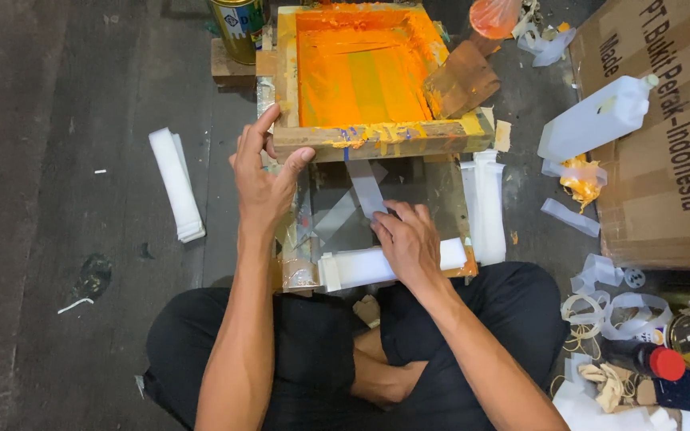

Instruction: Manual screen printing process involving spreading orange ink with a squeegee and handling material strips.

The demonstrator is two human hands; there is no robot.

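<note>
A wooden screen-printing frame [377, 140] smeared with orange ink is tilted up off a clear base plate [433, 199]. My left hand [261, 175] grips the frame's near left corner, thumb on its front edge. My right hand [405, 239] rests on the plate under the raised frame, fingers pinching a white strip [365, 187] that lies diagonally there. A stack of white strips [357, 267] sits at the plate's near edge, partly under my right hand. A brown squeegee [461, 80] leans in the frame's right corner.
White strip stacks lie at left [176, 183] and right [489, 207] of the plate. A yellow can [237, 28] stands behind the frame. A white plastic bottle [596, 120] lies on a cardboard box [664, 144] at right. Rubber bands, jars and scraps crowd the lower right.
</note>
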